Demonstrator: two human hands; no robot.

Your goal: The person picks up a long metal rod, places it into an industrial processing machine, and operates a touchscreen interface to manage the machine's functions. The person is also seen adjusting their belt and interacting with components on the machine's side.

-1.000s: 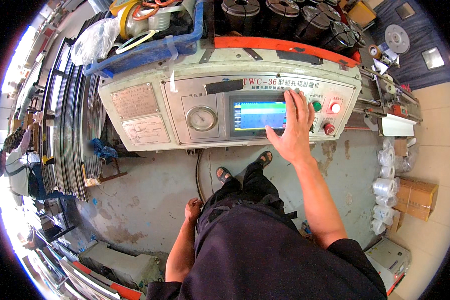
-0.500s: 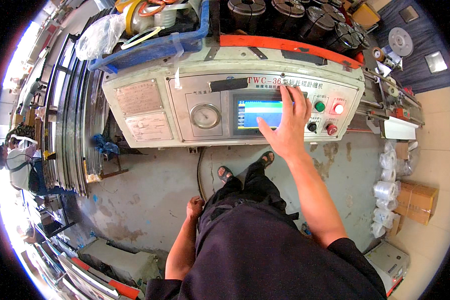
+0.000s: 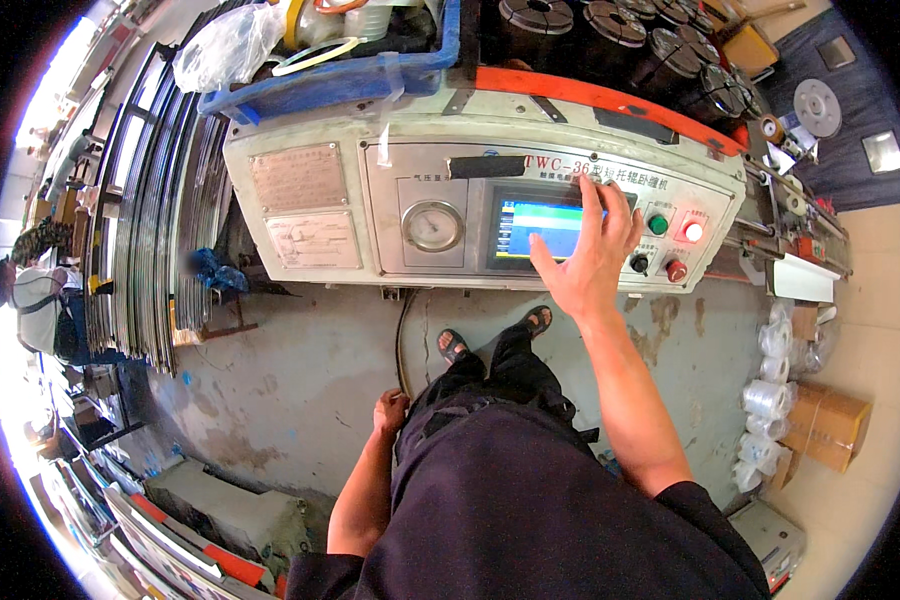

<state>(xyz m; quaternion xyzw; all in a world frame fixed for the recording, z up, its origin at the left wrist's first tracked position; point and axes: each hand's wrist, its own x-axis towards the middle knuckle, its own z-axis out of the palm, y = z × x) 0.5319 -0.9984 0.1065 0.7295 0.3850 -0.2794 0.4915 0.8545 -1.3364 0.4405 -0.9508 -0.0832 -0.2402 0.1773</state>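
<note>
My right hand (image 3: 592, 262) is raised over the control panel (image 3: 385, 160) of a machine, its thumb in front of or touching the lit touchscreen (image 3: 535, 225). Its fingers are spread toward the panel's top edge and hide the screen's right part. A round pressure gauge (image 3: 433, 227) sits left of the screen. To the right of that hand are a green button (image 3: 658, 224), a lit red-white button (image 3: 693, 232), a black knob (image 3: 639, 263) and a red button (image 3: 676, 270). My left hand (image 3: 391, 410) hangs beside my hip with curled fingers; what they hold, if anything, is hidden.
On top of the machine stand a blue crate (image 3: 320, 88) of odds and ends and several dark slotted cylinders (image 3: 537, 14) behind an orange-red edge (image 3: 600, 97). Long metal bars (image 3: 150, 230) are racked at left. Wrapped rolls (image 3: 767, 398) and a cardboard box (image 3: 826, 418) lie at right.
The panel and crate sit a little farther right in view. My right hand stays at the touchscreen, with its fingers slightly more bent. My left hand has hardly moved.
</note>
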